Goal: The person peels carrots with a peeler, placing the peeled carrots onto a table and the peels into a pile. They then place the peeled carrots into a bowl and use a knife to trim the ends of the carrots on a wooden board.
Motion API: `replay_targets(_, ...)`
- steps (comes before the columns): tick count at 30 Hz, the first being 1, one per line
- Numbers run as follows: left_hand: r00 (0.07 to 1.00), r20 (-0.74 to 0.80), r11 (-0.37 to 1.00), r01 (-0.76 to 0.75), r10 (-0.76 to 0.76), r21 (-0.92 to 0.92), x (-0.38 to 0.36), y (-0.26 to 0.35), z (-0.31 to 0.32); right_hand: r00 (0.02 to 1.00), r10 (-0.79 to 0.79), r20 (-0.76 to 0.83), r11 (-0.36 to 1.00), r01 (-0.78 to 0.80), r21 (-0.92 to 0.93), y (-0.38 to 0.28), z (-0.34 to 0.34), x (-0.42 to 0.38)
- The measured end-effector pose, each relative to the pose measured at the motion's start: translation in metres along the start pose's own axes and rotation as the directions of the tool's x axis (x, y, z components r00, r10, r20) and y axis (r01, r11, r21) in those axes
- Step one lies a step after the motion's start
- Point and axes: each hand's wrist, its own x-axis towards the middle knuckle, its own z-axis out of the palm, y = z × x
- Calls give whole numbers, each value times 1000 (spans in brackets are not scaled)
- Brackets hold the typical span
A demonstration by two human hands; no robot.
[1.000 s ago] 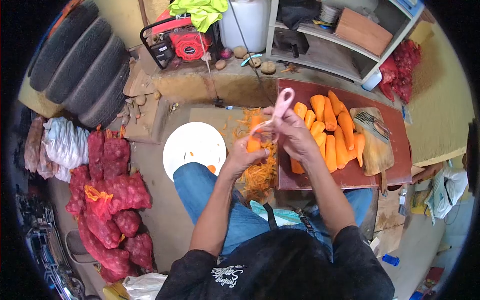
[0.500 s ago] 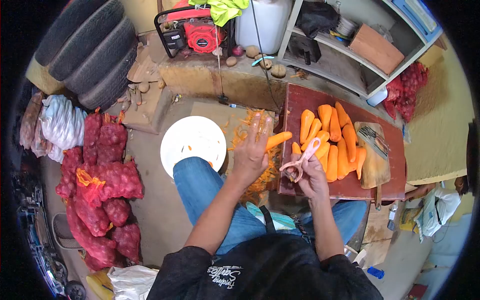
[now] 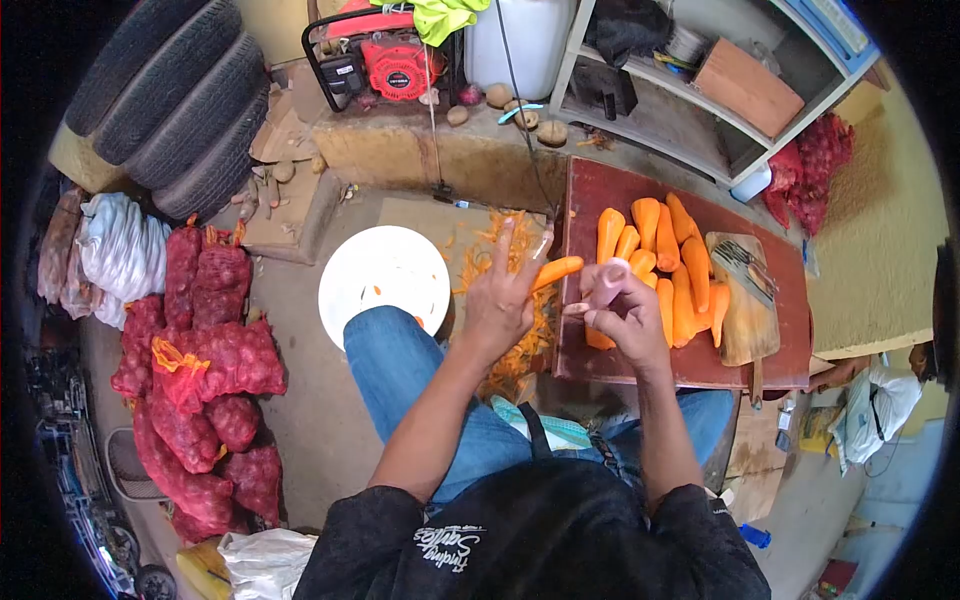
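Observation:
My left hand (image 3: pixel 497 310) grips an orange carrot (image 3: pixel 558 272), whose end sticks out to the right past my thumb. Two fingers of that hand are raised and spread. In my right hand (image 3: pixel 635 318) is a pink peeler (image 3: pixel 606 284), its handle end tipped up and its head partly hidden by my fingers. A small gap separates the peeler from the held carrot. Behind the right hand, several peeled carrots (image 3: pixel 682 310) are piled on the dark red table (image 3: pixel 590 190). Orange peelings (image 3: pixel 515 345) lie scattered beneath my left hand.
A white bucket (image 3: pixel 352 265) with carrot scraps stands by my knee. On the table are a wooden board (image 3: pixel 750 335) and a fork (image 3: pixel 745 262). Red net sacks (image 3: pixel 215 365) fill the left floor; a red generator (image 3: pixel 395 68) and shelf (image 3: pixel 690 95) stand behind.
My right hand has turned the peeler, so its looped handle now points up toward me instead of lying flat in view. My left hand keeps the carrot in nearly the same place.

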Motion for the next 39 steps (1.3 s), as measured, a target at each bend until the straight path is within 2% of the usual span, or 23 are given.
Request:
replay_targets(3, 999, -25, 999, -46, 45, -12, 1, -3, 2, 964, -165, 208, 920, 226, -321, -24, 7, 13)
replay_targets(5, 998, -25, 998, -60, 59, -37, 1, -4, 3, 859, -233, 456, 686, 478, -548, -41, 12, 24)
replay_targets(8, 997, 35, 997, -75, 76, -35, 0, -5, 5, 802, -215, 557, 579, 564, -588, -43, 26, 33)
replay_targets(9, 996, 57, 998, -63, 62, 9, 1, -4, 5, 783, -270, 560, 542, 604, -584, -38, 28, 36)
replay_targets(11, 995, 99, 994, -39, 30, 98, 0, -4, 7, 793, -210, 572, 529, 584, -616, -40, 27, 41)
replay_targets(14, 987, -36, 987, -158, 159, 17, -4, -20, 19, 797, -193, 573, 540, 573, -616, -35, 27, 53)
replay_targets(16, 997, -78, 920, -15, -17, -391, -12, -25, 35, 818, -148, 557, 563, 532, -633, -34, 26, 58)
replay_targets(18, 981, -161, 852, -172, 104, -495, -13, -41, 52, 842, -39, 538, 586, 455, -670, -38, 29, 61)
replay_targets(19, 921, -229, 835, -385, 316, -394, -2, -55, 52, 838, -66, 542, 624, 459, -633, -34, 25, 64)
replay_targets(21, 913, -150, 899, -402, 379, -173, -2, -56, 50, 829, -123, 546, 690, 467, -553, -24, 12, 70)
replay_targets(22, 977, -52, 977, -208, 206, -39, -2, -29, 27, 904, -142, 403, 848, 321, -422, -29, 10, 67)
replay_targets(23, 996, -16, 996, -90, 90, -4, -2, -18, 17, 960, -115, 257, 953, 180, -243, -37, 10, 60)
replay_targets(24, 999, 21, 999, 26, -26, 39, -3, -7, 8, 985, -89, 148, 994, 98, -56, -39, 9, 53)
replay_targets(26, 997, 22, 991, 82, -80, -104, 1, -4, 2, 997, -60, -43, 945, 70, 319, -35, 6, 42)
replay_targets(27, 983, 79, 954, 180, -166, -240, 3, -5, 3, 992, -42, -121, 871, 96, 481, -28, 3, 38)
replay_targets(29, 927, 237, 798, 372, -291, -473, 4, -6, 8, 989, 68, -135, 833, 18, 553, 9, -9, 32)
replay_targets(30, 932, 235, 745, 361, -275, -560, 3, -9, 14, 982, 123, -145, 809, -15, 588, 14, -8, 30)
replay_targets(32, 943, 228, 611, 331, -243, -719, 2, -16, 29, 980, 141, -144, 878, -57, 475, 24, -5, 23)
replay_targets(35, 895, 334, 663, 443, -295, -604, 4, -6, 14, 986, 97, -139, 950, -51, 308, 36, 6, 22)
replay_targets(37, 967, 182, 747, 255, -180, -614, 2, -8, 19, 986, 63, -152, 977, -30, 209, 44, 2, 32)
replay_targets(38, 971, 178, 766, 237, -162, -598, 1, -9, 21, 986, 46, -158, 987, -21, 160, 47, 0, 39)
replay_targets(39, 974, 174, 784, 219, -143, -581, 0, -9, 20, 988, -2, -155, 974, 37, 223, 33, 0, 48)
